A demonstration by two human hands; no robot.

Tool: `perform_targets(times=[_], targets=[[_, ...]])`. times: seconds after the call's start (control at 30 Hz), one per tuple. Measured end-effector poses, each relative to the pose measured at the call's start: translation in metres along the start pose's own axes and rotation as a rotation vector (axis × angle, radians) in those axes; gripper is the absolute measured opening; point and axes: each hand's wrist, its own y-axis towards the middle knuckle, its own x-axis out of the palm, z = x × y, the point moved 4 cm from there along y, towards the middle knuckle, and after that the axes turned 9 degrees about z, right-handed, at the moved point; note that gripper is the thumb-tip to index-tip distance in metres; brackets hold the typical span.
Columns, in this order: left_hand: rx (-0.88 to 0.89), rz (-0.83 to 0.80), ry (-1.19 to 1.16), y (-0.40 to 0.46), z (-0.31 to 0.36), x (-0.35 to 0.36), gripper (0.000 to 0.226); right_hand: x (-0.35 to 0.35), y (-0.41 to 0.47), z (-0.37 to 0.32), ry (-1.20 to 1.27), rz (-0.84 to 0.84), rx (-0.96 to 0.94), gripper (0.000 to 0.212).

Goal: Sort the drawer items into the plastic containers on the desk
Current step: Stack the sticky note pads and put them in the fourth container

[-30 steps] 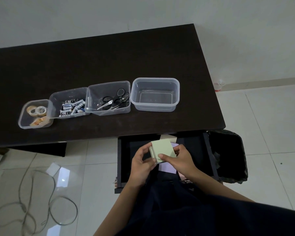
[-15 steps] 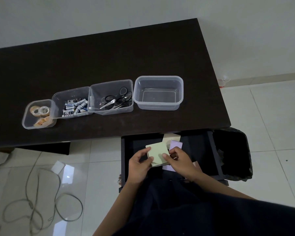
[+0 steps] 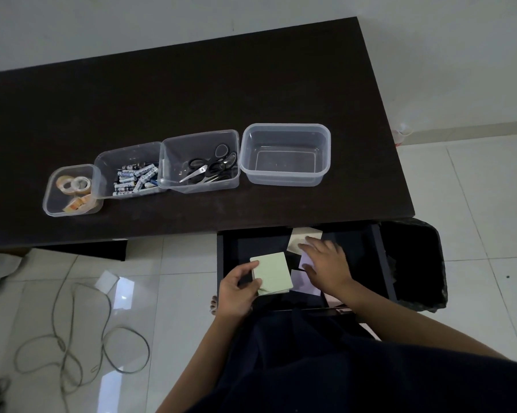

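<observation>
My left hand (image 3: 236, 290) grips a pale green sticky-note pad (image 3: 273, 272) over the open dark drawer (image 3: 230, 248) under the desk's right end. My right hand (image 3: 326, 265) reaches deeper into the drawer with fingers spread, touching a cream pad (image 3: 299, 236); a lilac pad (image 3: 302, 283) lies under it. On the desk stand four clear containers in a row: tape rolls (image 3: 72, 189), batteries (image 3: 132, 177), scissors (image 3: 203, 168), and an empty one (image 3: 285, 153) at the right.
A black bin (image 3: 415, 263) stands right of the drawer. A grey cable (image 3: 72, 338) loops on the white tiled floor at the left, beside a white square piece (image 3: 106, 281). The dark desk (image 3: 162, 93) spans the upper view.
My right hand has let go of the green pad and reached further back onto the cream pad. My left hand alone holds the green pad, lower in the drawer.
</observation>
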Motion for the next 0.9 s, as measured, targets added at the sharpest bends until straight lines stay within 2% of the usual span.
perform_targets(times=[0.1,0.23,0.33,0.4,0.47,0.57,0.77,0.9], targets=[[-0.015,0.011,0.000,0.001,-0.003,-0.004,0.032,0.011,0.011,-0.007,-0.072,-0.186,-0.088,0.054],[-0.022,0.036,0.008,0.002,-0.005,-0.010,0.033,0.012,0.022,-0.005,-0.128,-0.185,0.023,0.038],[-0.044,0.034,-0.001,0.000,-0.007,-0.011,0.032,0.009,0.025,-0.001,-0.192,-0.157,0.047,0.035],[-0.049,0.029,-0.006,0.001,-0.008,-0.012,0.032,0.008,0.028,0.001,-0.170,-0.124,0.085,0.045],[-0.046,0.030,0.000,0.002,-0.008,-0.014,0.033,0.008,0.033,0.003,-0.120,-0.119,0.137,0.071],[-0.040,0.041,0.022,0.004,-0.008,-0.018,0.034,0.010,0.043,0.000,-0.086,-0.219,0.154,0.093],[-0.021,0.039,0.037,0.005,-0.003,-0.021,0.034,0.021,0.032,-0.009,-0.015,-0.287,0.079,0.071],[-0.028,0.043,0.051,0.006,-0.005,-0.020,0.036,0.030,0.014,-0.016,-0.053,-0.248,0.071,0.073]])
